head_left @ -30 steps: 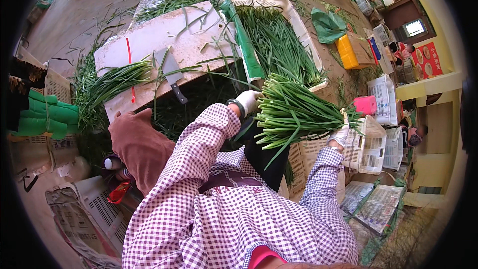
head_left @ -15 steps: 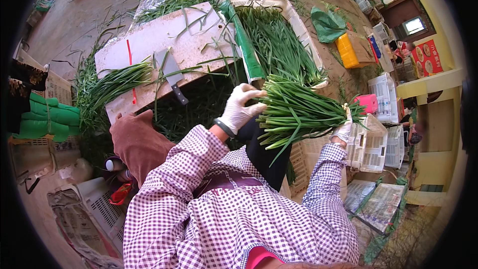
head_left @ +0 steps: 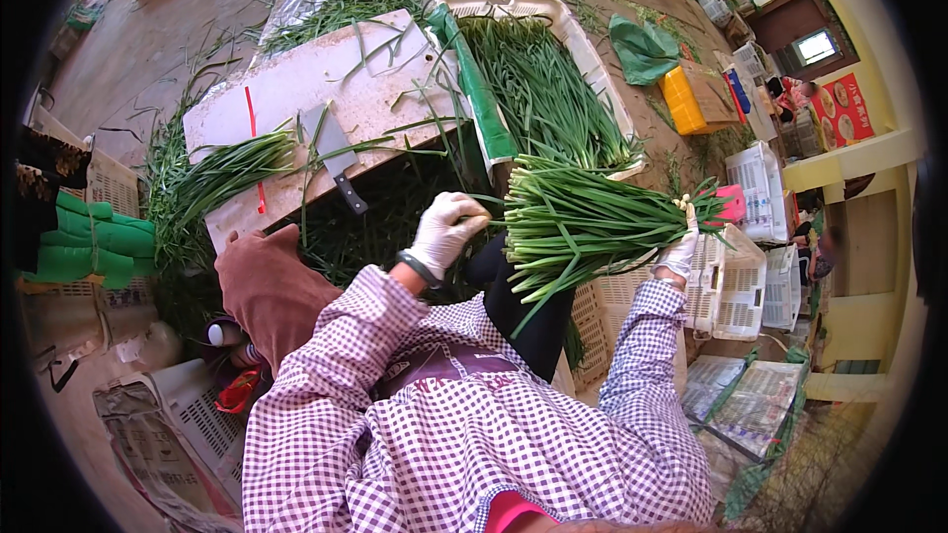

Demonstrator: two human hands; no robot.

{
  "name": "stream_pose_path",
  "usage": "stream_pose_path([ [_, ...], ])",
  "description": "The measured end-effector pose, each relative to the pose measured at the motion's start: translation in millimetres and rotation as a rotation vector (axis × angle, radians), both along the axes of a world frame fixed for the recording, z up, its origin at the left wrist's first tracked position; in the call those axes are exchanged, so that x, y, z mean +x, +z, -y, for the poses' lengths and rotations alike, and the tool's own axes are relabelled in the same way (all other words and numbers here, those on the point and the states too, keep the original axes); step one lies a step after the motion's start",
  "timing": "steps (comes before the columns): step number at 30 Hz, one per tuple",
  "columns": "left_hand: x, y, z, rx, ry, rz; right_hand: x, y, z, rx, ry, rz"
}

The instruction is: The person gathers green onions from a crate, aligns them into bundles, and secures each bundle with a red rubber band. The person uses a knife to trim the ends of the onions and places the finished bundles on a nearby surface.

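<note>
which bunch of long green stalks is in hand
The fanned bunch gripped by the white-gloved right hand; others lie on the white rectangular board and in the white plastic crate.

At the right of my view, a green bag (head_left: 642,51) lies beside a yellow bundle (head_left: 683,99) next to a cardboard box (head_left: 713,97). I see something pink (head_left: 731,203) near white crates (head_left: 756,183), and a red poster (head_left: 845,113) beyond. Far left, I can make out green rolls (head_left: 104,242), with a red bag (head_left: 237,391) lower down.
</note>
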State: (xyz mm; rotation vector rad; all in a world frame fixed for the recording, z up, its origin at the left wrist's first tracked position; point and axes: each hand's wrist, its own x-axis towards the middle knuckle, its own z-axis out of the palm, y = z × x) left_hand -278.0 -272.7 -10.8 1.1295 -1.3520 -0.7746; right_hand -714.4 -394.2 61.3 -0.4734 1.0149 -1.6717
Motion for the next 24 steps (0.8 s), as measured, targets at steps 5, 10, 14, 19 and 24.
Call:
stream_pose_path([
  [5, 79.4, -44.1, -24.6, 0.86, -0.094, 1.269, 6.8, 4.0, 5.0, -0.016, 0.024, -0.016],
  [10, 39.0, 26.4, -26.3, 0.168, -0.046, 0.415, 11.0, 14.0, 0.9, -0.014, 0.062, -0.009],
  [14, -11.5, 60.6, 6.2, -0.072, -0.118, 0.242, 17.7, 17.7, 7.0, -0.018, 0.048, 0.019],
  [19, -24.8, 54.3, 25.6, -0.087, -0.088, 0.275, 22.6, 18.6, 7.8, -0.077, 0.09, -0.023],
  [24, 3.6, 34.1, 4.7, -0.074, -0.031, 0.276, 31.9, 26.4, 5.4, -0.06, 0.054, 0.005],
])
